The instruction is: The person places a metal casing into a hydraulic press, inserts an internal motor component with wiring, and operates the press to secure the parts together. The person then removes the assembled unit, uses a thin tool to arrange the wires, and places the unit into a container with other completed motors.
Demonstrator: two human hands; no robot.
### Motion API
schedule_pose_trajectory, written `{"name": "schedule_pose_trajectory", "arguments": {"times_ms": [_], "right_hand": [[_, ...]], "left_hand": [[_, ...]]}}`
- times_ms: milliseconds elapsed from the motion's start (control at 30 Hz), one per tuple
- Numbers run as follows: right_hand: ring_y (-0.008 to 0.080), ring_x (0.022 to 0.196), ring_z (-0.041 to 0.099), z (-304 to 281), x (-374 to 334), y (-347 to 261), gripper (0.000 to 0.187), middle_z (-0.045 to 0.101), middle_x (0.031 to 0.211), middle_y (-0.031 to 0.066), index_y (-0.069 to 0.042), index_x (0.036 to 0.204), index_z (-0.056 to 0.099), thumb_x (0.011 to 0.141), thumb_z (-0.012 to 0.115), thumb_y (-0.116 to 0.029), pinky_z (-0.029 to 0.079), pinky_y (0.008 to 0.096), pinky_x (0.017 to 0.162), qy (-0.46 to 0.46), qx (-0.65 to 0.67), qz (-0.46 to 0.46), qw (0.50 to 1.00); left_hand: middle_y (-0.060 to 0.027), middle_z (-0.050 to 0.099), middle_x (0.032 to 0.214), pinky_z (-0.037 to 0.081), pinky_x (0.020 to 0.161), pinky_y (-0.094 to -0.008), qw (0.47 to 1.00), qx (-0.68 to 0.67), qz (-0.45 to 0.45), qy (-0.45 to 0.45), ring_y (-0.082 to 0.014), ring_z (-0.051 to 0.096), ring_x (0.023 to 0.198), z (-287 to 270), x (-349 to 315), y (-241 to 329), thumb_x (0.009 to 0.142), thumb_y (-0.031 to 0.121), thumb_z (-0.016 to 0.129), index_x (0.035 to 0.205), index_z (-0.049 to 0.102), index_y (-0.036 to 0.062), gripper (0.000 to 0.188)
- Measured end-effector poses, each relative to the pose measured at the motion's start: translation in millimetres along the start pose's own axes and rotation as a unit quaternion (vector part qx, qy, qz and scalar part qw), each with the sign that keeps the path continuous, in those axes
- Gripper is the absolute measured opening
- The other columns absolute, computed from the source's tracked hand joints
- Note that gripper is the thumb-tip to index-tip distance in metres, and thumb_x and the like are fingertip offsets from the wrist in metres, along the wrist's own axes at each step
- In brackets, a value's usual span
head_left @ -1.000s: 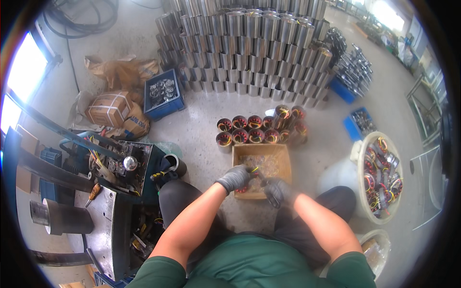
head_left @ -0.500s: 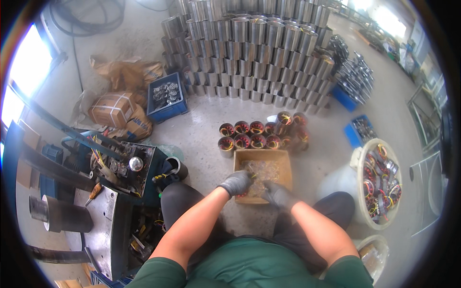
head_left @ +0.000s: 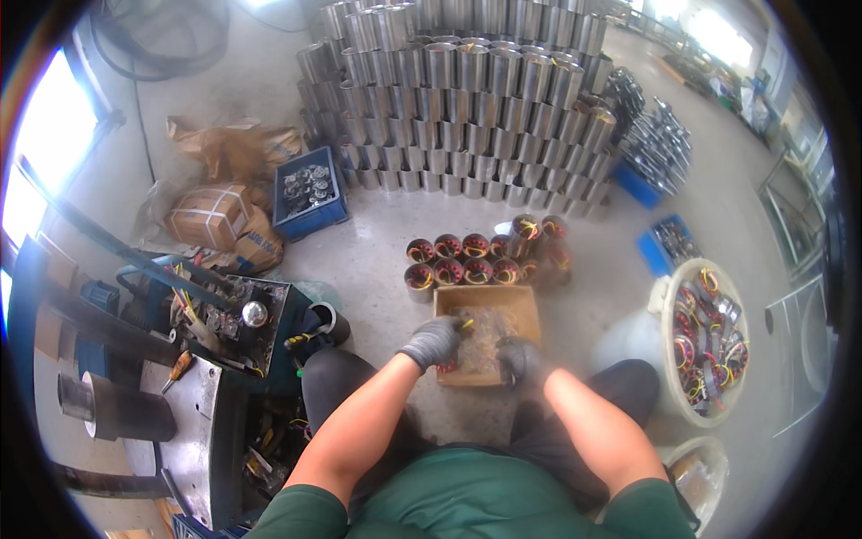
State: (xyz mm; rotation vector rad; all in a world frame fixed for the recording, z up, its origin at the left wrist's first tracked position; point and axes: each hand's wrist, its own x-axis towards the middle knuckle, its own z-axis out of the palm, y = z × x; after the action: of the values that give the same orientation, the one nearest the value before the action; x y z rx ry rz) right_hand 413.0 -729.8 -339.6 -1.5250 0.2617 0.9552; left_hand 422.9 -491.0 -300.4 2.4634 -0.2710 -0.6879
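A cardboard box (head_left: 530, 310) sits on the floor between my knees, with small clear pieces (head_left: 489, 337) scattered in it, too small to name. My left hand (head_left: 427, 344), in a grey glove, is closed at the box's left side, with yellow wire leads (head_left: 466, 323) at its fingertips. Just below that hand, the red windings of a motor stator (head_left: 448, 365) show in part. Over the box's right edge is my gloved right hand (head_left: 521, 361), its fingers curled in; what they hold, if anything, is hidden. Beyond the box stand rows of metal cylinders with red-wound stators (head_left: 478, 269) inside.
Stacked steel tubes (head_left: 467, 135) form a wall at the back. A white bucket of stators (head_left: 669, 359) stands right, near a blue bin (head_left: 660, 251). On the left are a metal workbench (head_left: 202, 422), a blue crate of metal parts (head_left: 337, 211) and a carton (head_left: 211, 216).
My right hand's fingers have drawn back from the box's middle to its right edge and curled. The left hand stays nearly in place. The whole view has shifted slightly.
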Motion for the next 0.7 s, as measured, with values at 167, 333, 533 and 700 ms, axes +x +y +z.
{"name": "schedule_pose_trajectory", "arguments": {"times_ms": [167, 333, 533, 700], "right_hand": [[0.0209, 0.05, 0.058, -3.6, -2.1, -5.4, 0.038, 0.06, 0.072, 0.0064, -0.016, 0.121, 0.055, 0.089, 0.073, -0.025, 0.049, 0.0374, 0.044, 0.017, 0.171, -0.065, 0.983], [0.0092, 0.048, 0.046, -11.1, -21.1, -26.0, 0.015, 0.05, 0.068, -0.0049, -0.019, 0.105, 0.059, 0.094, 0.064, -0.027, 0.036, 0.0283, 0.041, 0.098, 0.116, -0.147, 0.977], [0.0037, 0.042, 0.041, -23.1, -33.2, -47.8, 0.031, 0.049, 0.067, -0.0076, -0.019, 0.117, 0.059, 0.09, 0.073, -0.027, 0.033, 0.0214, 0.034, 0.062, 0.116, -0.239, 0.962], [0.0047, 0.041, 0.041, -61.3, -58.7, -77.2, 0.036, 0.049, 0.065, -0.0064, -0.016, 0.12, 0.059, 0.091, 0.071, -0.035, 0.033, 0.0218, 0.033, 0.121, 0.123, -0.218, 0.961]], "left_hand": [[-0.0168, 0.073, 0.1, 0.05, 0.086, -0.0362, 0.952, -0.123, -0.036, 0.279, -0.0238, 0.068, 0.092, -63.4, -52.3, -6.8, 0.096, 0.024, 0.065, 0.119, 0.068, 0.005, 0.03], [-0.0063, 0.069, 0.085, 0.048, 0.071, -0.0329, 0.909, -0.168, 0.0, 0.381, -0.0119, 0.056, 0.076, -106.2, -124.4, -48.1, 0.098, 0.018, 0.063, 0.111, 0.066, -0.0002, 0.022], [-0.0004, 0.061, 0.083, 0.052, 0.067, -0.0275, 0.899, 0.149, 0.058, 0.408, -0.0114, 0.063, 0.081, -24.4, -179.6, -187.6, 0.101, 0.017, 0.057, 0.115, 0.065, 0.0061, 0.02], [-0.0061, 0.063, 0.076, 0.051, 0.059, -0.0346, 0.82, -0.427, -0.287, 0.25, -0.0176, 0.064, 0.067, 32.3, -236.7, -227.1, 0.097, 0.024, 0.065, 0.102, 0.067, 0.007, 0.018]]}}
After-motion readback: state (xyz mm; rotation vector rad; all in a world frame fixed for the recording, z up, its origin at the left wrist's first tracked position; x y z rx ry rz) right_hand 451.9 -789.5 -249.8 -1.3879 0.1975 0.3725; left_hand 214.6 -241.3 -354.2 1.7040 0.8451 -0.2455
